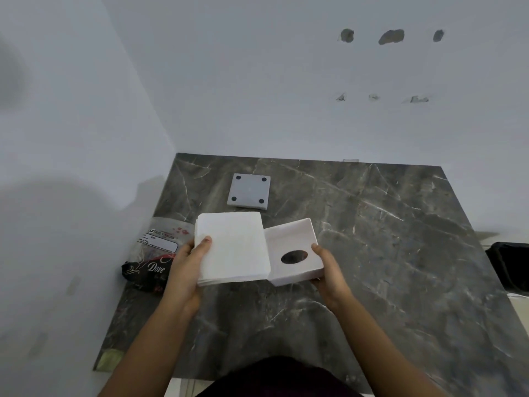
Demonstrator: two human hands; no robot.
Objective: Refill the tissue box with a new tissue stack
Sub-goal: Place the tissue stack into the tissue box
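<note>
Marble table (372, 224) – black bin (509, 265) at its right edge.

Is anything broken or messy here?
Yes, the wall has three rough holes with scuff marks below. On the marble table, the torn tissue wrapper lies crumpled at the left edge. The tissue box's base plate lies upside down, apart from the box.

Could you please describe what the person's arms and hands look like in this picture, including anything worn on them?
Both forearms are bare, with no sleeves in view. The left hand and right hand wear no gloves, and no rings, watch or bracelets show. A dark garment shows at the bottom edge.
</note>
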